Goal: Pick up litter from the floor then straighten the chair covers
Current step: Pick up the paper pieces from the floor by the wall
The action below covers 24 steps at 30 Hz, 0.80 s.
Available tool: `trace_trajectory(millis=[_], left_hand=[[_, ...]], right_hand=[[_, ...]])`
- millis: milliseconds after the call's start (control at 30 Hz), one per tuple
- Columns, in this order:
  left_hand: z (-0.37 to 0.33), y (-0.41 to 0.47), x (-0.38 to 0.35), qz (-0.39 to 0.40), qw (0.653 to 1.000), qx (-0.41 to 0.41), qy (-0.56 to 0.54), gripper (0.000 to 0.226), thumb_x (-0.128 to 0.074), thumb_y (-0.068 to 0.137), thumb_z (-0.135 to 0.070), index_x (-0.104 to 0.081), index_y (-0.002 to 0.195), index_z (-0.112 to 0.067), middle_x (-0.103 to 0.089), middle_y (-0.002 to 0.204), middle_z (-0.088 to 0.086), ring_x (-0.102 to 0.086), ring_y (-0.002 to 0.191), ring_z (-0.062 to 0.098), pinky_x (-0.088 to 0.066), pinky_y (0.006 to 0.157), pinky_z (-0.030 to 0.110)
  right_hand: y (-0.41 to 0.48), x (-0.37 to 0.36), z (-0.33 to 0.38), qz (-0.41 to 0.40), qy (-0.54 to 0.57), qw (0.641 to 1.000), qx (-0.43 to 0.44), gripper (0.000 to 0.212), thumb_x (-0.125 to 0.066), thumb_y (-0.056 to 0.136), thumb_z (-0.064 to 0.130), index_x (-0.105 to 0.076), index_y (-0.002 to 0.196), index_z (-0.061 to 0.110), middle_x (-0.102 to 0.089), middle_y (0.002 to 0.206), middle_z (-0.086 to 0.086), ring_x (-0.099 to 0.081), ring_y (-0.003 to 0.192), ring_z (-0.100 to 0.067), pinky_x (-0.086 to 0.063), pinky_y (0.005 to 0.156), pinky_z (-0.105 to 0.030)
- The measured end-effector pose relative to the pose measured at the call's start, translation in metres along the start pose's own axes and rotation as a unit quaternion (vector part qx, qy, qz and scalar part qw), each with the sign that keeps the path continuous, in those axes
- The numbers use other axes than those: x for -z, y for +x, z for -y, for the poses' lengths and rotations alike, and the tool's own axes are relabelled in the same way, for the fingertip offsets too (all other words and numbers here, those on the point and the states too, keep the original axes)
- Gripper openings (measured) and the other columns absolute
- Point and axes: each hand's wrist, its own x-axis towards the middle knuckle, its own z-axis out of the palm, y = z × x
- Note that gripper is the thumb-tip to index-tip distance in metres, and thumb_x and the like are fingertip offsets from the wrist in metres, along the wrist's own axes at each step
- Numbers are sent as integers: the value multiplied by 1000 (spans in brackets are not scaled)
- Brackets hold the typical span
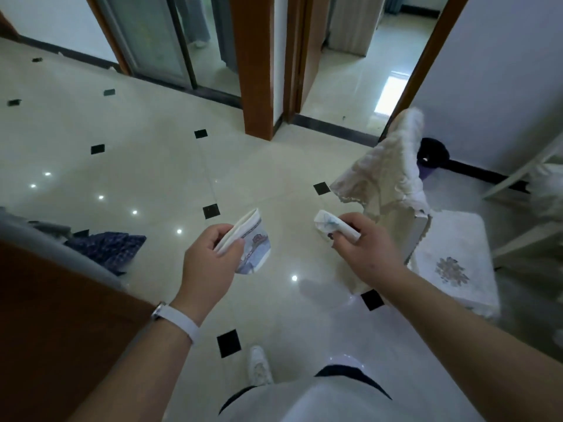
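1. The left hand [210, 257] is held out over the shiny floor [137, 166]. Its fingers [219, 233] are curled round a folded bit of paper [254, 242] with blue pictures on it, and the thumb presses it tight.
2. The right hand [365, 248] is held out too. Its fingers [350, 222] pinch a scrunched white wrapper [327, 222] (it has a little blue mark on it).
3. Both bits of litter are up in the air, off the floor. They are near each other but not touching.
4. A chair [418, 237] stands just beside the right hand, toward the right edge of the floor. Its back cover [390, 172] hangs crooked and bunched up. Its seat cover [454, 266] has a flower on it and lies flat.
5. A dark bin [432, 153] sits behind the chair, by the wall.
6. A blue patterned cloth [112, 245] lies on the floor at the left.
7. A white band [179, 318] is on the left wrist. A white shoe [259, 363] stands on the floor below the hands.
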Motion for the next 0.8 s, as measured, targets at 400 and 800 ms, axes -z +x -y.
trace_trajectory(millis=[400, 800], left_hand=[[-21, 178, -72, 98, 995, -33, 13, 15, -68, 86, -14, -65, 88, -28, -65, 76, -9, -55, 60, -2, -43, 53, 12], [-110, 377, -189, 119, 989, -57, 64, 12, -65, 80, -26, -69, 92, -25, -68, 78, -7, -65, 74, 21, -56, 64, 43]], right_hand=[[145, 1, -15, -57, 33, 996, -55, 4, -61, 87, 25, -62, 88, 29, -62, 75, 7, -58, 70, -8, -48, 61, -31], [385, 56, -36, -68, 98, 990, -75, 9, -61, 87, 23, -61, 89, 33, -63, 73, 7, -59, 69, -14, -48, 64, -34]])
